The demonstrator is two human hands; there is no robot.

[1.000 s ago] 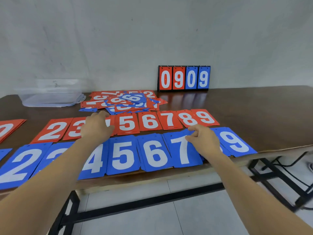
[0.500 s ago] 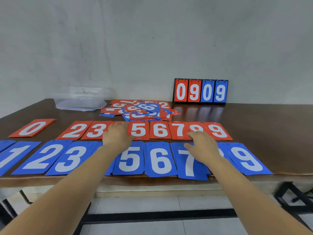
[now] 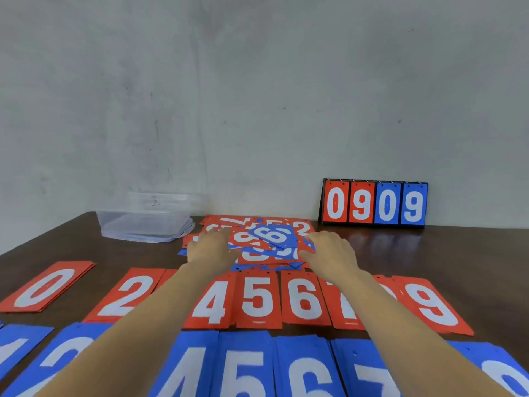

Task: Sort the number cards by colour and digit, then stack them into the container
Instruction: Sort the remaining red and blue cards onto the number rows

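Flanking the mixed card pile [image 3: 272, 239], left hand [image 3: 210, 249] and right hand [image 3: 329, 255] are laid at its edges; 2 grips released.

Dark wood table [image 3: 458, 267].
Far edge, left: clear container [image 3: 146, 224].
Far edge, middle: loose pile [image 3: 269, 242] of red and blue cards, overlapping, just right of the container.
Far edge, right: scoreboard [image 3: 373, 203], upright, reads 0909, two red digits then two blue.
Mid table: red row [image 3: 259, 299]. Stacks 0, 2, 4, 5, 6, 9 readable, the rest covered. The 0 stack sits apart at the left.
Near edge: blue row [image 3: 246, 365]. 4, 5, 6, 7 readable, stacks edge to edge.
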